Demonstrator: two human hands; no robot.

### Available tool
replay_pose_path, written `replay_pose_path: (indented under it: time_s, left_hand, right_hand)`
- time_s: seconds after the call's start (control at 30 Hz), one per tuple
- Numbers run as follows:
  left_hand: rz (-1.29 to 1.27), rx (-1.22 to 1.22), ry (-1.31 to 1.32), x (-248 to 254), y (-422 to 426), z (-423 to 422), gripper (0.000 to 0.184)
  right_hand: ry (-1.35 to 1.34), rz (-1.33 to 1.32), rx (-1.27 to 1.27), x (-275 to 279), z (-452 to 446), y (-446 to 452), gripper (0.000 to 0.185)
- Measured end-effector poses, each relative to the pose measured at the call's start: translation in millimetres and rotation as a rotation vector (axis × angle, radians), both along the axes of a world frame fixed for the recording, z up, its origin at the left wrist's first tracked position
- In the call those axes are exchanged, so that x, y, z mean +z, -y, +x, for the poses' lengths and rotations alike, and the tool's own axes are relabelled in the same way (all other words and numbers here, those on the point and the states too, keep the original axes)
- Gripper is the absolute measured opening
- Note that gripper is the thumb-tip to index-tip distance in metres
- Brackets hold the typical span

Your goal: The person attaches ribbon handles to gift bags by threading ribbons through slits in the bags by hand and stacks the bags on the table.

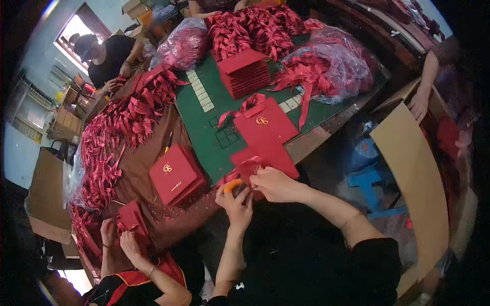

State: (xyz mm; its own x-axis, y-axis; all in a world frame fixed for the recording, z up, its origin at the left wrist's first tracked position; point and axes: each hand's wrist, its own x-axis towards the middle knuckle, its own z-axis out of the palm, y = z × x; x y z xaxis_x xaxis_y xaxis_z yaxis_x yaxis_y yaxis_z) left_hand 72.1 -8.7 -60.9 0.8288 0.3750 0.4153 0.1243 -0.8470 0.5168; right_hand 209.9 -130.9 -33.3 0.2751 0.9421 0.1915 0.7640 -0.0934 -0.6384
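A red paper bag lies at the table's near edge, with a red ribbon over its front part. My right hand is closed in a pinch at this ribbon and the bag's near side; its fingertips are partly hidden. Just left of it, my left hand has its fingers curled round an orange loop-shaped handle; the rest of that tool is hidden. Beyond lies another red bag with a gold monogram and a ribbon handle. A pile of red bags sits to the left.
A stack of red bags stands on the green mat. Ribbon heaps and plastic-wrapped ribbon bundles surround it. At lower left, a co-worker's hands work on a red bag. A cardboard sheet and blue stool are right.
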Motion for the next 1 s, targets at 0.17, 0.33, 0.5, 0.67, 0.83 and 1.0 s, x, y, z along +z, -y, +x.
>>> replay_pose_path:
  time_s: [0.17, 0.33, 0.5, 0.67, 0.83, 1.0]
  left_hand:
    - [0.042, -0.015, 0.167, 8, 7, -1, 0.014]
    - [0.018, 0.011, 0.165, -1, 9, 0, 0.017]
    - [0.079, 0.013, 0.098, 10, 14, 4, 0.024]
    - [0.097, 0.030, 0.117, 6, 12, 1, 0.025]
    - [0.042, 0.038, 0.084, 6, 10, -2, 0.026]
    - [-0.084, -0.018, 0.107, 6, 18, 3, 0.030]
  right_hand:
    - [0.362, 0.166, -0.089, 23, -20, 14, 0.021]
    - [0.421, 0.273, -0.175, 13, -20, 21, 0.018]
    - [0.289, 0.338, -0.263, -5, -16, 13, 0.014]
    - [0.336, 0.358, -0.241, 7, -17, 28, 0.044]
    - [0.374, 0.504, -0.396, -28, -12, 58, 0.079]
    - [0.506, 0.266, -0.381, -38, -6, 64, 0.038]
